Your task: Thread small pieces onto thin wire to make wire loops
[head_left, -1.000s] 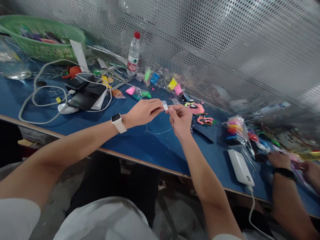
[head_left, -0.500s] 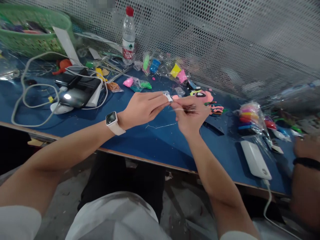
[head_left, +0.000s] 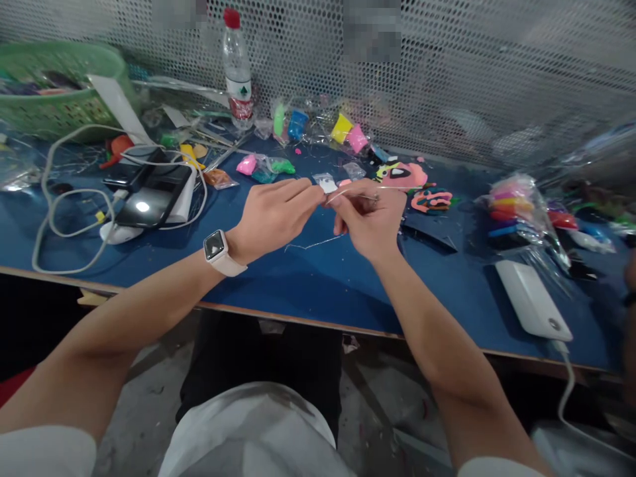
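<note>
My left hand (head_left: 278, 215), a watch at its wrist, has its fingers closed in a pinch. At its fingertips is a small white packet (head_left: 326, 185) with a clear plastic edge. My right hand (head_left: 370, 218) meets it there, thumb and fingers pinched together. A thin pale strand (head_left: 387, 188), wire or stick, runs from the pinch across the back of my right hand. The exact grip is partly hidden by the fingers. Just beyond lies a bit of pink clay (head_left: 344, 182). A loose thread (head_left: 313, 246) lies on the blue table (head_left: 298, 285) below my hands.
Beyond my right hand lie a pink clay figure (head_left: 410, 176) and a striped clay piece (head_left: 431, 201). Colored clay packets (head_left: 298, 124) line the mesh wall, near a bottle (head_left: 237, 73). Phones (head_left: 154, 195) and cables are left; a white power bank (head_left: 531, 298) and bagged clay (head_left: 511, 205) right.
The view has shifted slightly. My hands stay together at the white packet, and the pale strand now shows more clearly over my right hand. Another person's arm at right has mostly left view.
</note>
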The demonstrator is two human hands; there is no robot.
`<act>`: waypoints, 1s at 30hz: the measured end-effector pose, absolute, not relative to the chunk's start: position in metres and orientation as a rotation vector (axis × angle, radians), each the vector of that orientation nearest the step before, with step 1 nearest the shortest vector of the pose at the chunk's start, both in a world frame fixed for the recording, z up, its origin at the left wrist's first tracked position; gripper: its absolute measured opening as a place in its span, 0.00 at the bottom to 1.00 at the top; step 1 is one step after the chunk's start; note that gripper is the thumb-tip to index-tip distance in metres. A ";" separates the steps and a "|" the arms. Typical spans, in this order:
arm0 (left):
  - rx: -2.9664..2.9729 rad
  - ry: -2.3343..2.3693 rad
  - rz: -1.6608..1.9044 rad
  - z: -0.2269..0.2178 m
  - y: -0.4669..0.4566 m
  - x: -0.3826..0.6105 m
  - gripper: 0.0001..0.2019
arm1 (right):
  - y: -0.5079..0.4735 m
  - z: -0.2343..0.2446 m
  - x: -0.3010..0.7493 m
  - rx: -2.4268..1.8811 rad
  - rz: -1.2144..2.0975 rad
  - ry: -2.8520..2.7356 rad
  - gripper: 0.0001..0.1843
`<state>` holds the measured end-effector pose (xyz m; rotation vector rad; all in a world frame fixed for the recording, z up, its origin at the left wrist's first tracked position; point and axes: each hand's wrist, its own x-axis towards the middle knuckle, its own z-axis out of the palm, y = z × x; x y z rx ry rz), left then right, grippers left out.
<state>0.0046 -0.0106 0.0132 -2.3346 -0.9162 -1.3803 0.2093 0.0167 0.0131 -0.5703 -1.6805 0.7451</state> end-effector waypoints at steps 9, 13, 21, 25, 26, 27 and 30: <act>-2.413 -0.987 -1.395 0.012 -0.014 0.008 0.20 | 0.015 0.012 0.217 -0.741 0.508 -1.761 0.20; -2.401 -0.996 -1.415 0.014 -0.015 0.009 0.20 | 0.016 0.011 0.222 -0.779 0.401 -1.794 0.18; -2.439 -1.007 -1.453 0.015 -0.015 0.009 0.16 | 0.024 0.010 0.227 -0.838 0.281 -1.835 0.17; -2.420 -1.042 -1.494 0.010 -0.010 0.010 0.14 | 0.023 0.013 0.222 -0.742 0.450 -1.823 0.18; -2.417 -1.050 -1.499 0.009 -0.009 0.010 0.14 | 0.023 0.013 0.221 -0.721 0.508 -1.815 0.18; -2.417 -1.055 -1.502 0.008 -0.008 0.010 0.13 | 0.023 0.012 0.219 -0.709 0.567 -1.803 0.18; -2.435 -1.084 -1.489 0.008 -0.007 0.010 0.12 | 0.023 0.008 0.214 -0.719 0.716 -1.757 0.18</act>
